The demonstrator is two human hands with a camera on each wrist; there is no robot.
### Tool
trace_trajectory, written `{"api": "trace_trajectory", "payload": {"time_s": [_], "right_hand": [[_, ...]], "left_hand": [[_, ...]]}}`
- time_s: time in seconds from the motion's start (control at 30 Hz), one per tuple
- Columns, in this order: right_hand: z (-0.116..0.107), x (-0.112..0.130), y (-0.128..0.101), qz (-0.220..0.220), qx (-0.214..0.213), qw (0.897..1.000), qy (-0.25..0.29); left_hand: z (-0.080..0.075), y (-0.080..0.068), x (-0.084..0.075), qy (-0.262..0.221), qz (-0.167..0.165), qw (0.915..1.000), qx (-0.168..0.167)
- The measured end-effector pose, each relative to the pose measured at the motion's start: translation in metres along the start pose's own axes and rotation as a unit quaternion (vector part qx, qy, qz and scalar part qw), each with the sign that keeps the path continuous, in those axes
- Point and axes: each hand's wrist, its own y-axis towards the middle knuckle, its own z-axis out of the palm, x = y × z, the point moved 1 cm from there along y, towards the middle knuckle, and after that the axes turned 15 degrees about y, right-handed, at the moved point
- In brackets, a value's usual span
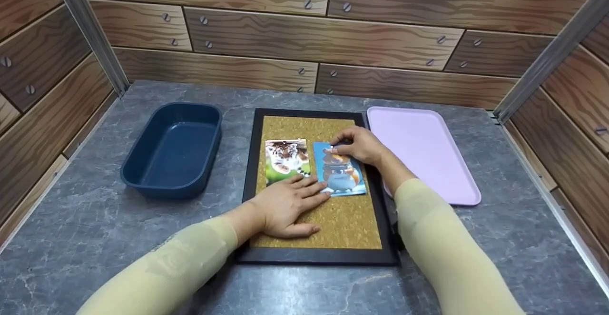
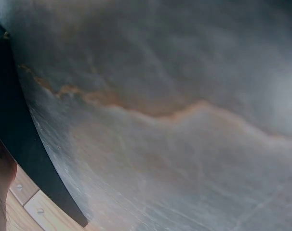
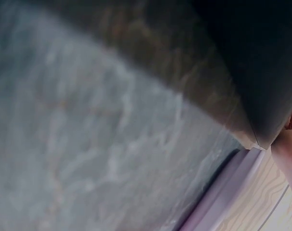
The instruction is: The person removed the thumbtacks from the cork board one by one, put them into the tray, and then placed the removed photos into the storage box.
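Left hand: the left hand (image 1: 285, 205) lies flat, palm down, on the cork board (image 1: 352, 220), fingers straight and relaxed, grasping nothing. Its fingertips touch the lower left corner of the blue card (image 1: 340, 170) and end just below the tiger card (image 1: 286, 160).
Right hand: the right hand (image 1: 359, 146) rests on the upper part of the blue card, at 1 o'clock from the left hand. Fingers are curled over the card's top edge; whether they pinch the card or merely press it, I cannot tell.
Blue card: lies on the cork at the board's centre right, slightly tilted, showing a cartoon animal figure.
Tiger card: lies flat on the cork just beside the blue card, at its 9 o'clock, upright; a small gap separates the two.
Cork board: black-framed, lying flat at the centre of the grey stone-pattern table (image 1: 95, 239).
Blue tub (image 1: 173, 148): deep, dark blue, at 9 o'clock from the board, apart from it.
Pink tray (image 1: 423, 153): shallow, at 3 o'clock from the board, its left rim close beside the frame; the right forearm crosses its near corner.
Sleeves: both forearms wear pale yellow sleeves (image 1: 442, 248).
Wrist views: blurred; the left shows table surface and the dark frame edge, the right shows table, the frame and the pink tray's rim (image 3: 223, 192).
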Motion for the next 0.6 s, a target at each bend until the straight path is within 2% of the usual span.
{"api": "trace_trajectory", "payload": {"time_s": [0.33, 0.6], "right_hand": [[0.0008, -0.0023, 0.0003, -0.003, -0.004, 1.0, -0.015], [0.0004, -0.0019, -0.0001, -0.005, -0.007, 1.0, -0.005]], "left_hand": [[0.0009, -0.0007, 0.0, -0.001, -0.001, 1.0, 0.0], [0.0005, -0.0003, -0.0001, 0.0, 0.001, 1.0, -0.001]]}}
